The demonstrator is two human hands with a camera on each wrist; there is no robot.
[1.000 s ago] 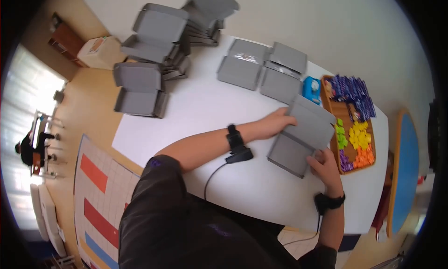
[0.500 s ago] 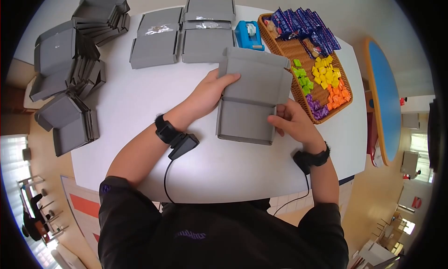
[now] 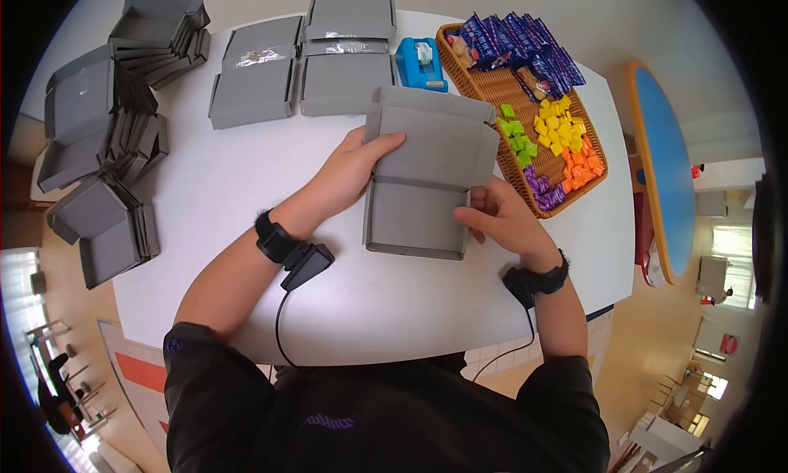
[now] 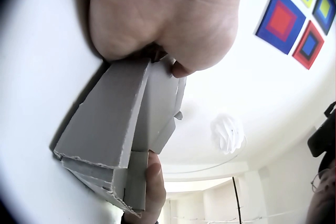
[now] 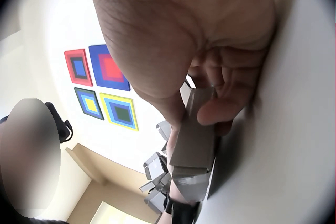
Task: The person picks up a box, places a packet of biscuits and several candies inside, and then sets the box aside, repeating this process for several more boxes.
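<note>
Grey cardboard box (image 3: 427,173), unfolded with lid open, held just above the white table (image 3: 246,185) in front of the torso, close to the wicker basket (image 3: 501,87). Left hand (image 3: 349,173) gripping the box's left edge, thumb lying on the lid panel, fingers curled beneath; same grip seen in the left wrist view, left hand (image 4: 163,19) closed over the box (image 4: 121,129). Right hand (image 3: 497,218) pinching the right edge near the fold, thumb on top; right wrist view confirms thumb and fingers of the right hand (image 5: 199,45) clamped on the cardboard edge (image 5: 194,145).

Basket holding blue packets (image 3: 525,42) and green, yellow, orange and purple sweets (image 3: 562,149). Blue tape dispenser (image 3: 420,62) just left of the basket. Two more open boxes (image 3: 300,66) lying flat at the far edge. Stacks of grey boxes (image 3: 115,136) at the table's left end.
</note>
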